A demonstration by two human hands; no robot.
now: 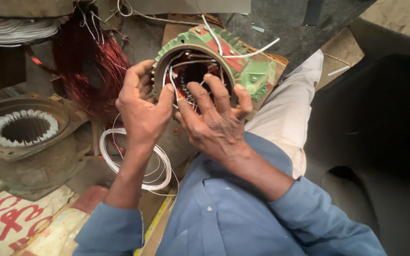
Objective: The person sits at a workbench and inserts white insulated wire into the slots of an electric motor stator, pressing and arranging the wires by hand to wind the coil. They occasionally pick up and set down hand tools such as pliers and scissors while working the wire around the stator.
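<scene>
Cluttered workshop floor fills the view, grey and dusty, with cardboard sheets under the work. At 9 o'clock sits a rusty motor housing (24,142) with a ring of pale slot liners inside it. Above it, toward 10 o'clock, lies a loose bundle of red copper wire (88,66). Just below centre-left, a coil of white wire (119,163) rests on the floor, partly behind the forearm.

The left hand (141,111) grips the rim of the green stator housing (214,66) at its left edge, thumb and fingers curled around the metal, pinching it. That housing stands tilted at 12 o'clock, its opening toward the camera, red windings and white sleeved leads visible inside, resting against the person's leg in pale trousers (288,114).

The right hand (214,118) lies across the opening's lower part, fingers spread wide, fingertips (196,87) reaching into the bore among the white leads; whether they pinch a lead cannot be told. Blue sleeves cover both forearms
</scene>
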